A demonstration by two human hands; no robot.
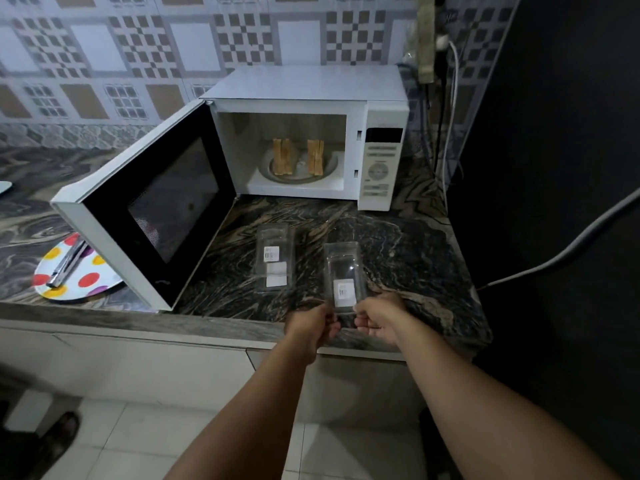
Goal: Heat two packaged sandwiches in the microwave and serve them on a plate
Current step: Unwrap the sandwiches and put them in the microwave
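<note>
Hands – left point(313, 325) and right point(375, 322) – pinch empty wrapper point(344, 277); open microwave door point(149, 206) may knock plate point(74, 268) off worktop point(398, 244)

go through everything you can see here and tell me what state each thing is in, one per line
Microwave: door swung wide open, display dark.
Sandwiches: two, unwrapped, standing on edge on the turntable inside.
Left pack: empty, lying flat on the counter.
Right pack: empty, near end held by both hands.
Left hand: pinching the pack.
Right hand: pinching the pack.
Plate: on the counter, tongs lying on it.
</note>
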